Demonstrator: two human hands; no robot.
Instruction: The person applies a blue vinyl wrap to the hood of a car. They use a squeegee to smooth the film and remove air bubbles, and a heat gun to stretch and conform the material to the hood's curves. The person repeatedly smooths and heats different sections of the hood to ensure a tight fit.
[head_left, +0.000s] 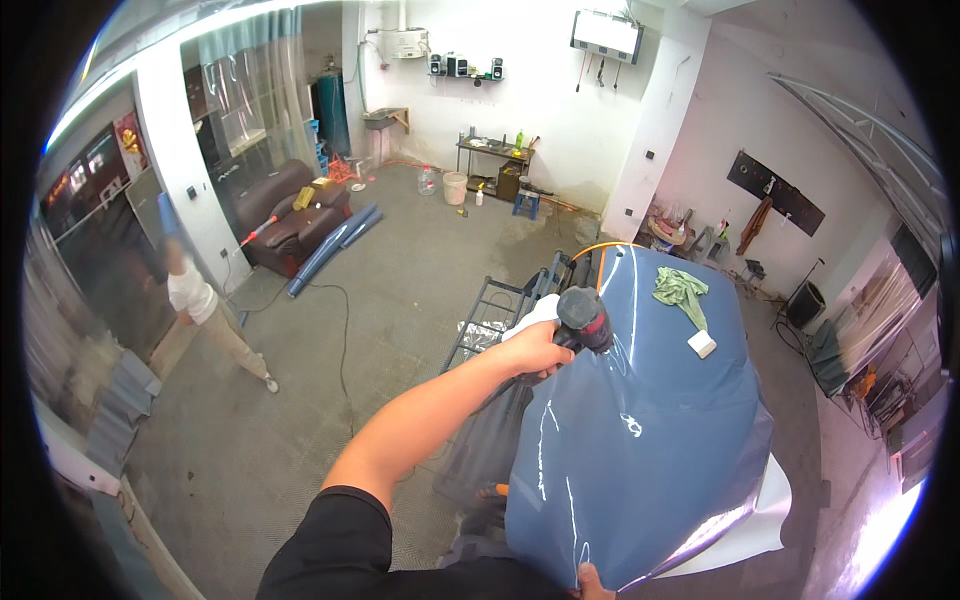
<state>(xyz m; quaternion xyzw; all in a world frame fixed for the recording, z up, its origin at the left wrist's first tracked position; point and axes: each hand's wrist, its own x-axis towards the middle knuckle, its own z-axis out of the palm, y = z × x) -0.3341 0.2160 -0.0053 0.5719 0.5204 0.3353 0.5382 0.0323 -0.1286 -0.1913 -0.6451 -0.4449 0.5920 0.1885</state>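
Observation:
My left hand (538, 351) reaches forward, wrapped around the handle of a black and red heat gun (585, 315). The gun's front end points down at glossy blue vinyl film (675, 450), which is spread over a large panel, probably a car body part. Light reflections and creases run along the film's left side. At the bottom edge, my right hand (592, 583) pinches the near end of the film, and only its thumb area shows. A green cloth (679, 292) and a small white block (702, 344) lie on the far part of the film.
Left of the panel stands a dark metal rack (487, 304). A cord (346, 360) crosses the floor. Blue film rolls (334, 247) lean by a brown leather sofa (289, 217). Another person (199, 296) is at the left. White backing sheet (750, 532) sticks out at the right.

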